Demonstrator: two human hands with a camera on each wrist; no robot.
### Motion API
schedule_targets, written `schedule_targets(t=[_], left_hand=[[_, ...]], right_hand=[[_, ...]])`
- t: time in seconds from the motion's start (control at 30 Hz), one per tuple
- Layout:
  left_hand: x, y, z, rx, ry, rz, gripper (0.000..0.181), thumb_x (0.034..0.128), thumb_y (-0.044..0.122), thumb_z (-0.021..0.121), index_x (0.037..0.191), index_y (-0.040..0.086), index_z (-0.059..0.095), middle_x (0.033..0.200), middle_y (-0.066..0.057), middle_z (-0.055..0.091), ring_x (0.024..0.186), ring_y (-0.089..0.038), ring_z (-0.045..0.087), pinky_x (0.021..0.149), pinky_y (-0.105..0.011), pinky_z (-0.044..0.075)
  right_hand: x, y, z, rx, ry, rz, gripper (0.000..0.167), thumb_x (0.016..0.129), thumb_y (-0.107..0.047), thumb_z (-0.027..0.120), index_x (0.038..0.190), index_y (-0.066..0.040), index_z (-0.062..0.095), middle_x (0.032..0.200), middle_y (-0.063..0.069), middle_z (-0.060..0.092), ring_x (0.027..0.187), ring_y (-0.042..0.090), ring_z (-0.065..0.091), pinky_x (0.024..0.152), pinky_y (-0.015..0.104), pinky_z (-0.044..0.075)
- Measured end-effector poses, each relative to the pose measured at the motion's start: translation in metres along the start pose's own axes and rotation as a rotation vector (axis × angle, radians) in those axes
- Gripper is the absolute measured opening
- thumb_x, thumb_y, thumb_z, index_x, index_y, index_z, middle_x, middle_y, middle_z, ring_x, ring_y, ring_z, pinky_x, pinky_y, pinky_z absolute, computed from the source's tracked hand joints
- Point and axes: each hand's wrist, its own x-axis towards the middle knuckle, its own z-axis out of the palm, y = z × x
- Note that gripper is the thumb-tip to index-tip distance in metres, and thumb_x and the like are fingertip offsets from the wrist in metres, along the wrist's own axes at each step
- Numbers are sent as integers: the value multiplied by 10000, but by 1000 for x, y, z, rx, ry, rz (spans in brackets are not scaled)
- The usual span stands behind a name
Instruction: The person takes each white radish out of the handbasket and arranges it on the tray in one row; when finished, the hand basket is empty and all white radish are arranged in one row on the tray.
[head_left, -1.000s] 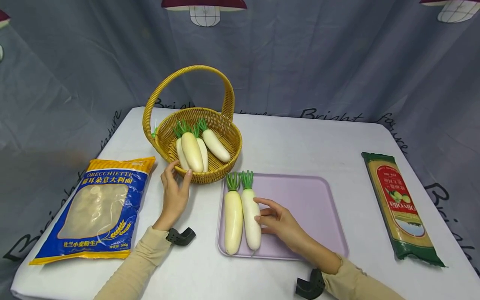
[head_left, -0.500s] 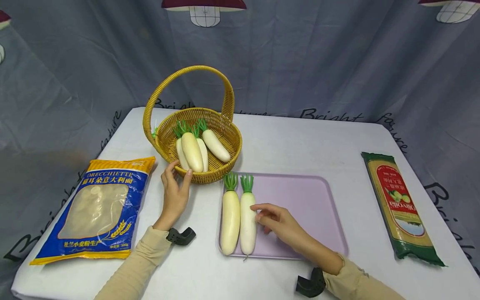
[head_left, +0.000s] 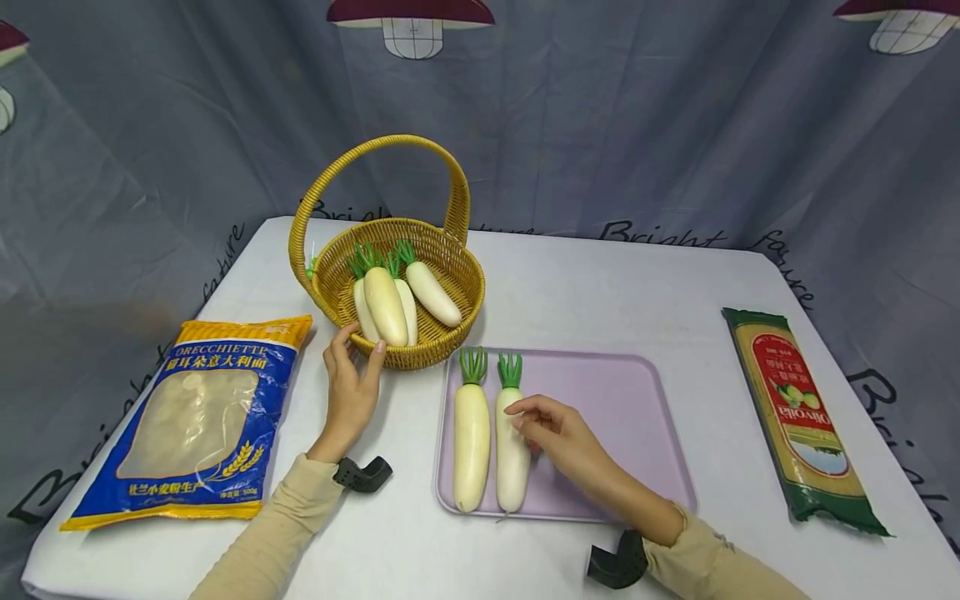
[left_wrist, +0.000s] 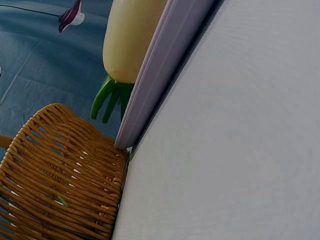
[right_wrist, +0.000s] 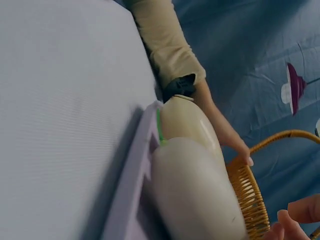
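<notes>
Two white radishes with green tops lie side by side on the left part of a lilac tray: a left radish and a right radish. My right hand is over the right radish, thumb and index tips close together by its upper part. Whether they touch it I cannot tell. My left hand rests at the near rim of a wicker basket, its thumb and fingers spread apart. Several smaller radishes lie in the basket. The left wrist view shows the basket's side but no hand.
A blue and yellow bag of orecchiette lies at the left of the white table. Toward the right edge is a green and gold pasta packet. The basket's tall handle arches over it. A grey curtain hangs behind.
The two tray radishes shifted slightly left, then right, with a wider gap between them now. My right fingers have drawn closer together above the right radish. The left hand stays put.
</notes>
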Motion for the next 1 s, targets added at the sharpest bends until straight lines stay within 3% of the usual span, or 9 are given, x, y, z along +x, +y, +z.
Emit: schedule_targets(t=[0.3, 0.77, 1.0], left_hand=[[0, 1, 0, -15, -4, 11, 529, 911, 368, 506, 1341, 175, 266, 1300, -199, 251, 1261, -325, 333, 1079, -444, 282], [-1, 1, 0, -6, 8, 6, 521, 907, 383, 507, 1335, 199, 275, 1280, -195, 267, 1246, -310, 347, 1071, -434, 291], [-2, 1, -1, 4, 2, -20, 526, 904, 406, 502, 1339, 217, 275, 1281, -197, 269, 1246, -316, 354, 1060, -445, 303]], right_hand=[[9, -19, -7, 55, 103, -136, 216, 888, -131, 555, 1054, 5, 580, 791, 55, 522, 672, 107, 470, 620, 226, 438], [46, -41, -8, 198, 73, -128, 220, 923, -165, 492, 1085, -26, 548, 875, 43, 546, 792, 141, 534, 752, 313, 490], [74, -56, -4, 295, 105, -108, 183, 929, -147, 468, 1065, -57, 552, 850, 10, 532, 771, 121, 541, 717, 250, 491]])
